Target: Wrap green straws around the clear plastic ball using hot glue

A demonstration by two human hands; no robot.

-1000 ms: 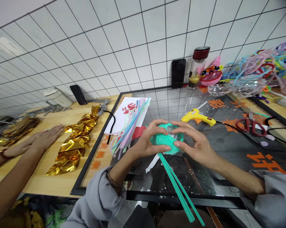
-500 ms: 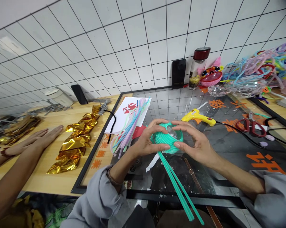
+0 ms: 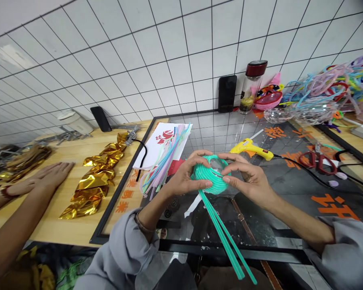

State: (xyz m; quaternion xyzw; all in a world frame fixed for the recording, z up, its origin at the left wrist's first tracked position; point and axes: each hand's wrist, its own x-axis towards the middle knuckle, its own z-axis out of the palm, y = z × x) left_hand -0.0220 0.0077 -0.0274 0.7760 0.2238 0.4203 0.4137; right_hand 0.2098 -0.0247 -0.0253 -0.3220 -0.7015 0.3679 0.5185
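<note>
Between my two hands is a clear plastic ball wrapped in rows of green pipe cleaners (image 3: 213, 177), with part of the clear surface bare near the top. My left hand (image 3: 189, 173) curves around its left side, thumb in front and fingers over the top. On the other side my right hand (image 3: 244, 175) pinches the edge of the wrapping with thumb and fingers. Loose green pipe cleaner ends (image 3: 222, 237) hang down from the ball toward my lap. A yellow glue gun (image 3: 252, 149) lies behind my right hand.
Mixed pipe cleaners (image 3: 166, 161) lie on white paper (image 3: 153, 141) to the left. Red-handled scissors (image 3: 318, 161) are at right. Gold foil (image 3: 92, 183) and another person's hands (image 3: 47, 177) rest on the wooden table. A phone (image 3: 226, 94) and glass bottle (image 3: 250, 86) stand against the wall.
My right fingers have shifted slightly on the ball, and the ball has turned a little. The other person's hands have drawn back slightly to the left.
</note>
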